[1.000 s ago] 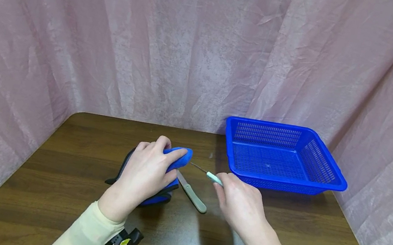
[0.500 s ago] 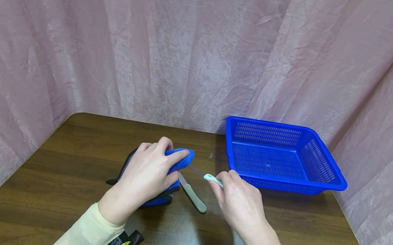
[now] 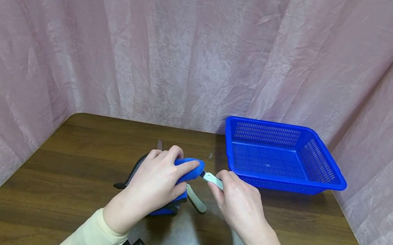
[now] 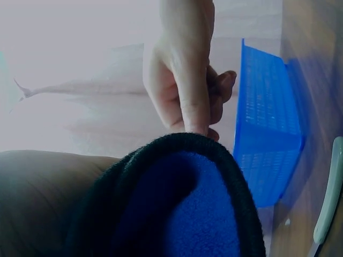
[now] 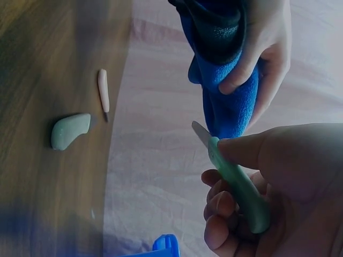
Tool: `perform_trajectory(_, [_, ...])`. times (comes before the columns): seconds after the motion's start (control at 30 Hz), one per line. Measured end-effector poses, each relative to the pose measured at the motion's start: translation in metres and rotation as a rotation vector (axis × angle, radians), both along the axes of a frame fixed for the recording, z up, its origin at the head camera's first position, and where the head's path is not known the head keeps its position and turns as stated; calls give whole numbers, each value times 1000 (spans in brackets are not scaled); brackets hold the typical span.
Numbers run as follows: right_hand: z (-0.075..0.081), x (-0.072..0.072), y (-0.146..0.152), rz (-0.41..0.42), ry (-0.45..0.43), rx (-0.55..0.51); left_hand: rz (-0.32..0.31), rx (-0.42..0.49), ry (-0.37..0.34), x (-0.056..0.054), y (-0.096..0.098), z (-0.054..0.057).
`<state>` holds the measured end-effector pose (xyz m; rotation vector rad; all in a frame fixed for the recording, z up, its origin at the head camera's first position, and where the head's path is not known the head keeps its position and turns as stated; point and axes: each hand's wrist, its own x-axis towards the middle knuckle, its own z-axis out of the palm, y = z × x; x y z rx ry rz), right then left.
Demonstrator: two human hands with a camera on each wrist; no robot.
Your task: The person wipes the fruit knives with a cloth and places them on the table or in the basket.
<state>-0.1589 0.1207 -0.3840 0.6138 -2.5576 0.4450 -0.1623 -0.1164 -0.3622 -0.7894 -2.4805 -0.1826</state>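
Observation:
My left hand (image 3: pixel 159 177) grips a folded blue cloth (image 3: pixel 190 173) with black edging, in the middle of the table. At its right, my right hand (image 3: pixel 239 200) holds a small knife (image 3: pixel 213 181) by its pale green handle, thumb along the handle. The knife points left and its blade meets the cloth's end; in the head view only a short piece of it shows. The right wrist view shows more of the blade (image 5: pixel 200 133) beside the cloth, and my curled fingers (image 5: pixel 220 206) round the handle.
A second knife with a green handle (image 3: pixel 196 200) lies on the wooden table below the hands. Another knife, with a pale pink handle (image 5: pixel 103 91), lies near it. Beyond the left hand a blade tip (image 3: pixel 159 144) pokes out. A blue plastic basket (image 3: pixel 288 181) stands at the back right.
My left hand has shifted right with the cloth, toward the knife, whose blade was bare earlier. A blade tip now shows beyond the left hand. The right hand has barely moved.

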Motion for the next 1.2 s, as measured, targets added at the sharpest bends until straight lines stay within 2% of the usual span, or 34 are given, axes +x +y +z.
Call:
perform_trajectory(0.33, [2, 1, -2, 5, 4, -6, -47, -8, 11, 5, 7, -3])
perform_trajectory(0.73, [1, 1, -2, 17, 20, -5, -56, -5, 19, 4, 7, -5])
perform_trajectory(1.2, [2, 2, -1, 24, 7, -14, 10, -22, -19, -2, -3, -4])
